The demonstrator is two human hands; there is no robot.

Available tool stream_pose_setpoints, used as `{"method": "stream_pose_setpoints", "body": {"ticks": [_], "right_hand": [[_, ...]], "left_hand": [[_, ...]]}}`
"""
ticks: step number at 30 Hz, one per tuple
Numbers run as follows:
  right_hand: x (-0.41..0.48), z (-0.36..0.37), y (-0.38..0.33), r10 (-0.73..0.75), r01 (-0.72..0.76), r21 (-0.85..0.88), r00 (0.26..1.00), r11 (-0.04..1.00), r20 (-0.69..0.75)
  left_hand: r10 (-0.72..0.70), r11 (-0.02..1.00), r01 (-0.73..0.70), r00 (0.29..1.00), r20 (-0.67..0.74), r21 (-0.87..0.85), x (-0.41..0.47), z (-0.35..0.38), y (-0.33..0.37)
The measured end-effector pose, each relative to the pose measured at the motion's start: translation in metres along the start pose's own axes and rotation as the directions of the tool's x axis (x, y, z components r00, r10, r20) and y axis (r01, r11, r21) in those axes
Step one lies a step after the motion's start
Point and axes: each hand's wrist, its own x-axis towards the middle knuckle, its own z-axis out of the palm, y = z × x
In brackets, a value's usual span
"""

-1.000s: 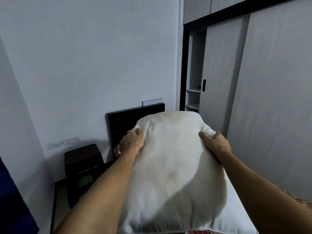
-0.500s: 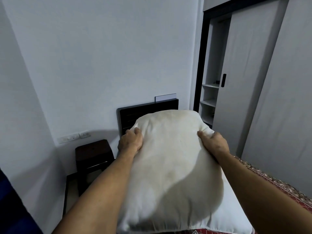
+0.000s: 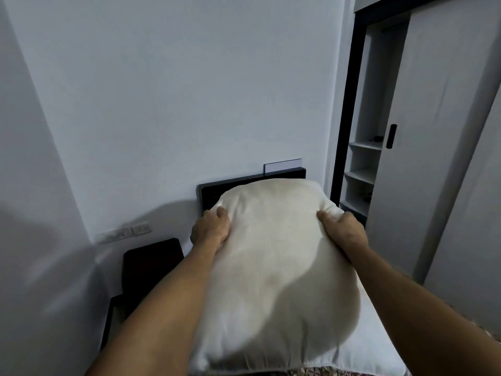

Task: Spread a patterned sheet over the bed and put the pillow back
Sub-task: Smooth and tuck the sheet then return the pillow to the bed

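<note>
While both forearms stretch forward, the cream pillow (image 3: 273, 267) sits between the two hands, lengthwise away from the camera, its far end covering most of the dark headboard (image 3: 212, 191). The left hand (image 3: 210, 229) grasps the pillow's far left corner, fingers curled into the fabric so that it puckers around them. The right hand (image 3: 343, 230) clutches the far right edge in the same way, fingertips pressed over the top and dimpling the cover. A whiter, smoother cushion or second pillow (image 3: 376, 337) lies under the near right part of the pillow; whether the two touch is hard to tell, since the shadowed edge blurs there. Only slivers of the patterned sheet (image 3: 306, 371) show: a red and beige strip at the bottom edge beneath the pillow, and another piece past the right forearm. A pale flat panel (image 3: 283, 165) stands behind the headboard against the white wall. Left of the bed is a dark bedside table (image 3: 151, 261), with a wall socket (image 3: 141, 228) above it. On the right, a sliding wardrobe door (image 3: 433, 131) with a black handle (image 3: 391, 137) stands partly open beside white shelves (image 3: 363, 161).
</note>
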Motion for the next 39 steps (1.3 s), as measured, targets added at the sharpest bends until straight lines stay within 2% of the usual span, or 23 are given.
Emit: {"method": "stream_pose_setpoints", "body": {"ticks": [14,28,39], "right_hand": [[0.133,0.085,-0.042,0.012,-0.012,0.017,1.0,1.0,-0.001],[0.239,0.209,-0.108,0.127,-0.117,0.075,0.982,0.99,-0.143],[0.299,0.275,-0.14,0.213,-0.196,0.095,0.947,0.976,-0.239]], "left_hand": [[-0.009,1.0,0.009,1.0,0.002,-0.002,0.149,0.043,0.025],[0.2,0.979,-0.204,0.974,0.105,0.03,0.369,0.078,0.034],[0.311,0.949,-0.316,0.939,0.147,0.012,0.482,0.101,0.057]]}}
